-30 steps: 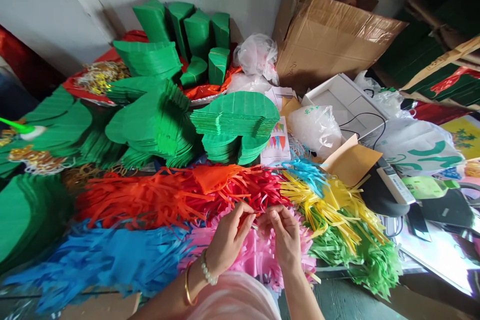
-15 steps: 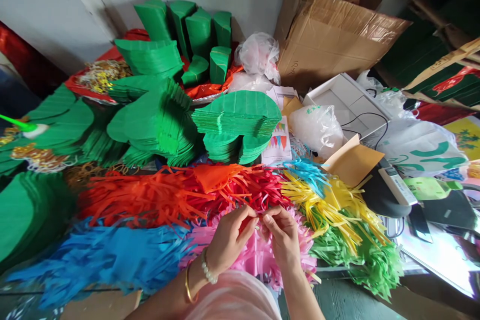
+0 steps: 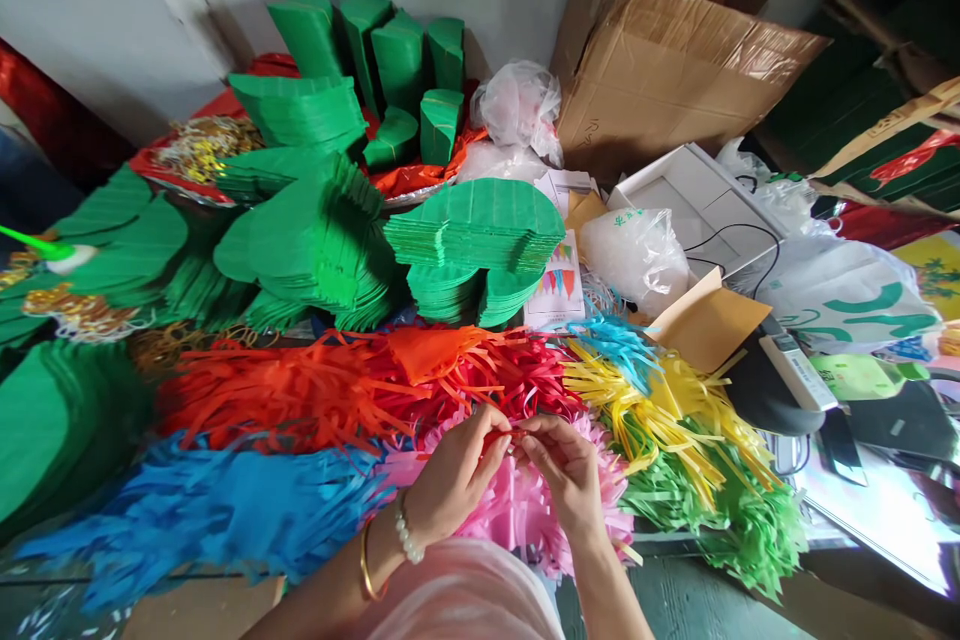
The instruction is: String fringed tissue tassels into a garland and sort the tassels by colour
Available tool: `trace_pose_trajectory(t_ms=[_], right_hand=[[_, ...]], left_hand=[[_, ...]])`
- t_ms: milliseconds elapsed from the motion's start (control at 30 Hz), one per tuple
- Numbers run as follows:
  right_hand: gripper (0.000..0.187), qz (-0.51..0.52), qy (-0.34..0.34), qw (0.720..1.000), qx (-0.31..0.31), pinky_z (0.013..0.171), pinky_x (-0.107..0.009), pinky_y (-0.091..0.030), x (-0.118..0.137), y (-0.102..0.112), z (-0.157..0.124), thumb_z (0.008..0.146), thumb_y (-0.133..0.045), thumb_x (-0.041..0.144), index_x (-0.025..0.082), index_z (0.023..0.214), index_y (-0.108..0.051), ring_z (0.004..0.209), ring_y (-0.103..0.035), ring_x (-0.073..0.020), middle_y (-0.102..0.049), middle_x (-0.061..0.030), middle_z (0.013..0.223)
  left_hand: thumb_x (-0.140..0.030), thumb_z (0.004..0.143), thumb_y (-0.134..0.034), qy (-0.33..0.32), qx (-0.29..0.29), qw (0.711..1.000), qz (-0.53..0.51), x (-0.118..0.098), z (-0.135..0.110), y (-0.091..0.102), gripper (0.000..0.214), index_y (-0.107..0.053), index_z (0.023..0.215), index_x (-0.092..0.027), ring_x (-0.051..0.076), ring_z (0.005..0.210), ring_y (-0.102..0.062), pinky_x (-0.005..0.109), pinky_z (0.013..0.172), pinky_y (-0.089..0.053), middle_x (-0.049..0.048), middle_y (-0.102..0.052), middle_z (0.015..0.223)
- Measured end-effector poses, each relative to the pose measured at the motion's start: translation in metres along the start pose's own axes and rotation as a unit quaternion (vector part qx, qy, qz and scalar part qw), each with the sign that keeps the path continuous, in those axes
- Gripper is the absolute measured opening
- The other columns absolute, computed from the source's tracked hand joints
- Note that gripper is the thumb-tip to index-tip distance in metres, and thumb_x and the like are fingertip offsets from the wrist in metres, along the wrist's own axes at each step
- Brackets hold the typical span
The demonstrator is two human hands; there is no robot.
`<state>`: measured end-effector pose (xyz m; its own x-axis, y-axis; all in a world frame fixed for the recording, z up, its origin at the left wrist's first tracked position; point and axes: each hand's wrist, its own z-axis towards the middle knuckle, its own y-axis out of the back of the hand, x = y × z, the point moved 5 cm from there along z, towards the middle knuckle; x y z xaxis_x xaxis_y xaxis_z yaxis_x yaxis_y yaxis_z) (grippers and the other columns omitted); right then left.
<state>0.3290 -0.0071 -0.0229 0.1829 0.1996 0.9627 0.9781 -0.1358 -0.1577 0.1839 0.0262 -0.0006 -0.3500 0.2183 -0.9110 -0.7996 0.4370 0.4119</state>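
L hand (image 3: 454,480), R hand (image 3: 570,485) — fingers (image 3: 495,445) both pinching thin red paper strip (image 3: 501,433), btm centre; v. light, limp, tears easily — hold near end. Pink paper fringe (image 3: 517,520) beneath.

One left hand (image 3: 456,480) and one right hand (image 3: 568,475) meet on one thin red paper strip (image 3: 501,434) at lower centre. The left wrist wears two bracelets: one pearl bracelet (image 3: 407,538) and one gold bangle (image 3: 366,560). Six upright green paper stacks (image 3: 397,60) stand at upper centre-left, fringed paper (image 3: 300,390) spreads across the lower middle in seven colours, and one cardboard box (image 3: 675,60) sits at upper right.
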Motion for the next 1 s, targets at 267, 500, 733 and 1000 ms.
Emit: trace_pose_trajectory(t_ms=[267, 500, 733, 1000], right_hand=[[0.011, -0.027, 0.029, 0.999, 0.028, 0.061, -0.022, -0.054, 0.006, -0.003, 0.000, 0.086, -0.067, 0.030, 0.020, 0.091, -0.068, 0.066, -0.064, -0.0125, -0.067, -0.0019, 0.078], [0.017, -0.089, 0.065, 0.994, 0.009, 0.065, -0.024, -0.055, 0.003, 0.004, -0.002, 0.085, -0.068, 0.027, 0.022, 0.102, -0.068, 0.070, -0.066, -0.0145, -0.070, -0.0027, 0.082], [0.010, -0.136, 0.082, 0.987, 0.005, 0.064, -0.023, -0.054, 0.011, 0.002, -0.003, 0.088, -0.064, 0.027, 0.021, 0.095, -0.068, 0.069, -0.066, -0.0142, -0.070, -0.0026, 0.081], [0.014, -0.203, 0.127, 0.971, -0.022, 0.062, -0.024, -0.054, 0.011, 0.002, -0.008, 0.090, -0.060, 0.024, 0.021, 0.100, -0.068, 0.068, -0.067, -0.0152, -0.071, -0.0030, 0.080]], left_hand=[[-0.023, 0.097, -0.037, 0.004, 0.024, 0.999, -0.030, -0.002, 0.002, -0.004, 0.012, -0.047, 0.092, -0.022, 0.013, 0.069, -0.058, 0.024, 0.066, -0.046, -0.0010, -0.059, 0.079], [-0.029, 0.097, -0.040, 0.055, 0.047, 0.993, -0.090, 0.010, 0.005, -0.010, 0.014, -0.048, 0.088, -0.021, 0.013, 0.066, -0.058, 0.024, 0.064, -0.045, -0.0012, -0.060, 0.075], [-0.031, 0.098, -0.042, 0.039, 0.043, 0.994, -0.092, 0.013, 0.009, -0.007, 0.016, -0.052, 0.092, -0.020, 0.013, 0.072, -0.059, 0.023, 0.069, -0.044, -0.0008, -0.061, 0.080], [-0.031, 0.096, -0.047, 0.053, 0.031, 0.992, -0.109, 0.018, 0.006, -0.012, 0.014, -0.053, 0.090, -0.020, 0.013, 0.071, -0.061, 0.021, 0.066, -0.046, -0.0004, -0.064, 0.080]])
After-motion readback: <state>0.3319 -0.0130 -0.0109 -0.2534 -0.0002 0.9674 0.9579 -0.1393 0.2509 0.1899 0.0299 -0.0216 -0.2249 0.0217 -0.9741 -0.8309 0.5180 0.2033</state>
